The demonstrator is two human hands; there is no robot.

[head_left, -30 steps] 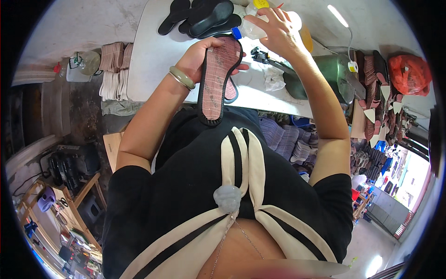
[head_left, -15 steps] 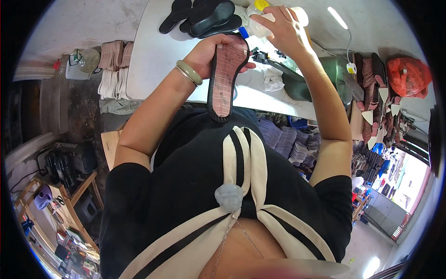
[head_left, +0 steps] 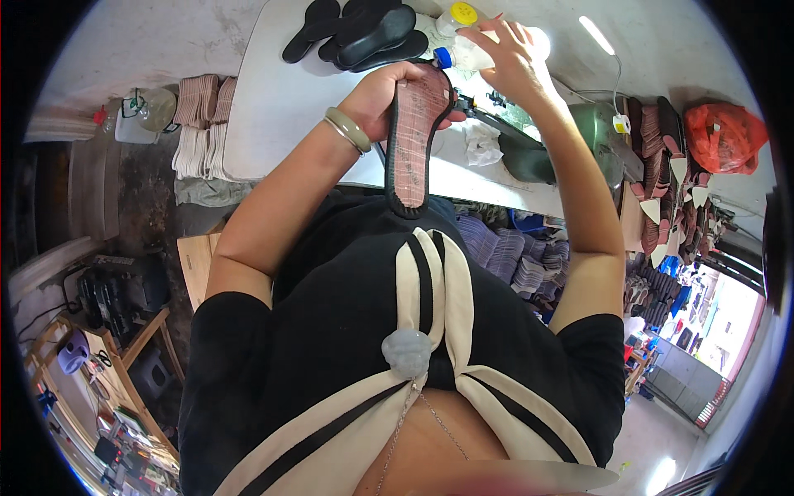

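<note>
Upright in front of my body hangs a shoe sole (head_left: 410, 149) with a pinkish woven face and a black, stitched-looking rim. My left hand (head_left: 387, 97) is closed round its upper part, thumb on the woven face and fingertips showing past the right edge. Beyond the sole's top end, my right hand (head_left: 514, 62) is curled round a whitish, translucent bottle (head_left: 473, 56). The bottle is tilted sideways, its blue cap (head_left: 442, 58) pointing left, close to the sole's upper edge. Whether cap and sole touch, I cannot tell.
Several black soles (head_left: 376, 41) lie on the white table (head_left: 289, 116) at the far left. A container with a yellow lid (head_left: 463, 13) stands beyond my right hand. Crumpled white paper (head_left: 482, 145) lies near a green machine (head_left: 529, 157). Stacked striped pieces (head_left: 198, 124) stand left.
The sole in my left hand has shifted slightly right. The bottle has moved a little right, and more of its blue cap shows.
</note>
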